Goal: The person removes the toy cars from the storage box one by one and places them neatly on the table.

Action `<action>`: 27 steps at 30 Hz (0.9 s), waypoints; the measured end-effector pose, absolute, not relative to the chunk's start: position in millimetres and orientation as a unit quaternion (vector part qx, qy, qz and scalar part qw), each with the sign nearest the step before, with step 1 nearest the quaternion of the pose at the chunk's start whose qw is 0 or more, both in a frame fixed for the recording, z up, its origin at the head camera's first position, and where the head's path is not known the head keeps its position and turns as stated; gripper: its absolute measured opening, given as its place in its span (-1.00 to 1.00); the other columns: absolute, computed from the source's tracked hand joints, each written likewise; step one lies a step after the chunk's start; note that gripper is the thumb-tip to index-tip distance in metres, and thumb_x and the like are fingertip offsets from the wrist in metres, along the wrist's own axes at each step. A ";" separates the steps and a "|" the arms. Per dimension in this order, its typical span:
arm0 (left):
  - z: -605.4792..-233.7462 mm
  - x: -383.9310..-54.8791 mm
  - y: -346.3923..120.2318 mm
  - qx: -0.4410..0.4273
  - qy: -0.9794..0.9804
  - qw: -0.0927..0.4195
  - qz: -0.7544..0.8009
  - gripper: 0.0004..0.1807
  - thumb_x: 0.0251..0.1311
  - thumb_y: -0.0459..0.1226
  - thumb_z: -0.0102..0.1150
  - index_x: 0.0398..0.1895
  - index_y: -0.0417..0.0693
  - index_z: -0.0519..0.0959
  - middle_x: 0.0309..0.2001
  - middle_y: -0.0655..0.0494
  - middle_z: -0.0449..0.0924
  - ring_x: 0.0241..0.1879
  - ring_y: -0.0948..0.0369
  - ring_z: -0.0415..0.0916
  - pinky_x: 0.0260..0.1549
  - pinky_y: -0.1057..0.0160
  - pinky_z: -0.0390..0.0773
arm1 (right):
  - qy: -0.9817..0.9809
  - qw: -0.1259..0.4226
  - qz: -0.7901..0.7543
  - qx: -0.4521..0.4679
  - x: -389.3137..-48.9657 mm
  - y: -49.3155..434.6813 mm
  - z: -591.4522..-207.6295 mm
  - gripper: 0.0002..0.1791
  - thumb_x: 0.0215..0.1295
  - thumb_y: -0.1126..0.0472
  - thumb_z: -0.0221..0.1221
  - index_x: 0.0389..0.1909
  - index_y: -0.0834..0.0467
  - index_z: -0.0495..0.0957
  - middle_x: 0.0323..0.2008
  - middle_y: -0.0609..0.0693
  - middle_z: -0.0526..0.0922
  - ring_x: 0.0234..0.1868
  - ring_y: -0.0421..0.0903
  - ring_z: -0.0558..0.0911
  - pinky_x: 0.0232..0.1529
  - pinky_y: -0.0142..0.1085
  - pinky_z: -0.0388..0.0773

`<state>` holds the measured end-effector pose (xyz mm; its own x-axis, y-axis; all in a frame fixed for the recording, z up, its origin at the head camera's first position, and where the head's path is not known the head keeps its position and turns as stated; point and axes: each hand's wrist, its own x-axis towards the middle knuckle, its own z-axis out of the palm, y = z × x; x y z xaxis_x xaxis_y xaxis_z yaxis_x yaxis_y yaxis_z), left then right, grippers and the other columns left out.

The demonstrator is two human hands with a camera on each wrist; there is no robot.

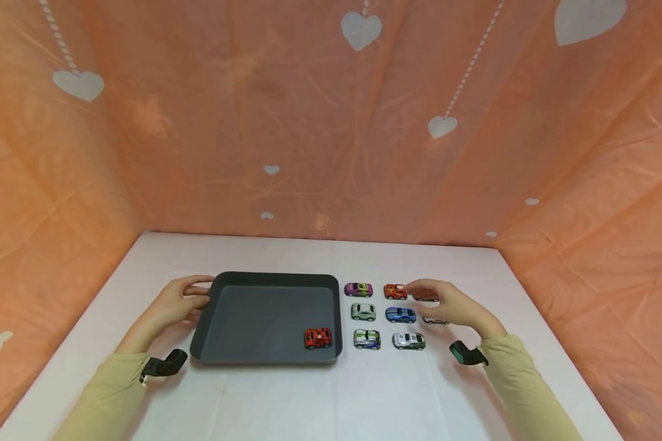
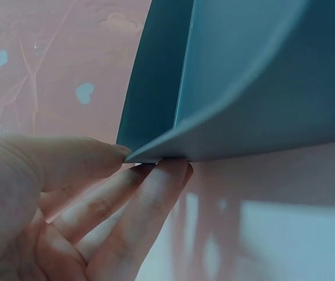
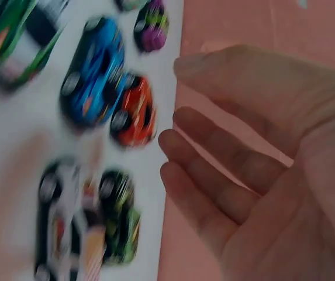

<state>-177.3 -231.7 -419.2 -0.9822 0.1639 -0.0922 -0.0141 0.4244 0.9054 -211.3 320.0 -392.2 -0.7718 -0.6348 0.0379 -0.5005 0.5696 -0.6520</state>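
At the left edge of a dark grey tray point(image 1: 270, 318), my left hand point(image 1: 173, 301) pinches the rim, thumb on one side and fingertips beneath, as the left wrist view shows. A red toy car point(image 1: 317, 338) sits in the tray's near right corner. My right hand point(image 1: 447, 301) hovers over the right end of the toy car rows, fingers apart and holding nothing. Below it, a white toy car point(image 3: 62, 222) and a green toy car point(image 3: 120, 219) are partly hidden in the head view. A red toy car point(image 1: 395, 292) stands just left of its fingertips.
Between tray and right hand stand a purple car point(image 1: 358, 290), a pale green car point(image 1: 363, 312), a blue car point(image 1: 400, 315), a green-and-white car point(image 1: 366, 339) and a silver car point(image 1: 409, 341). Orange cloth point(image 1: 309, 122) with hearts surrounds the white table point(image 1: 287, 404).
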 end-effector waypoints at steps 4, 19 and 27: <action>-419.0 -177.9 -231.4 0.039 0.839 0.087 0.536 -0.45 0.25 -0.46 0.08 0.32 -0.39 0.26 0.05 -0.48 0.46 -0.43 0.13 0.60 -0.47 0.18 0.62 | 0.863 0.122 -0.355 -0.339 -211.0 300.6 -386.6 -0.49 0.18 0.40 0.27 0.18 0.34 0.43 0.09 0.22 0.54 0.09 0.18 0.52 0.14 -0.01 0.38; -418.3 -178.0 -231.9 0.034 0.846 0.090 0.524 -0.43 0.26 -0.44 0.08 0.33 -0.38 0.23 0.10 -0.52 0.39 -0.44 0.12 0.58 -0.48 0.18 0.61 | 0.824 0.166 -0.376 -0.389 -216.7 238.4 -377.9 -0.47 0.19 0.37 0.27 0.21 0.19 0.43 0.15 0.13 0.52 0.14 0.07 0.50 0.17 -0.12 0.38; -419.4 -179.2 -232.4 0.031 0.842 0.090 0.530 -0.43 0.25 -0.44 0.08 0.33 -0.36 0.24 0.10 -0.51 0.39 -0.45 0.13 0.58 -0.49 0.17 0.61 | 0.792 0.198 -0.387 -0.428 -220.1 206.7 -377.1 -0.45 0.19 0.36 0.27 0.22 0.28 0.40 0.15 0.21 0.50 0.14 0.13 0.49 0.15 -0.15 0.40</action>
<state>-179.2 -232.4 -419.4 -0.9819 0.1471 -0.1191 -0.0438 0.4354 0.8992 -220.1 206.7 -377.1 -0.5551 -0.8316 0.0168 -0.5244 0.3342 -0.7832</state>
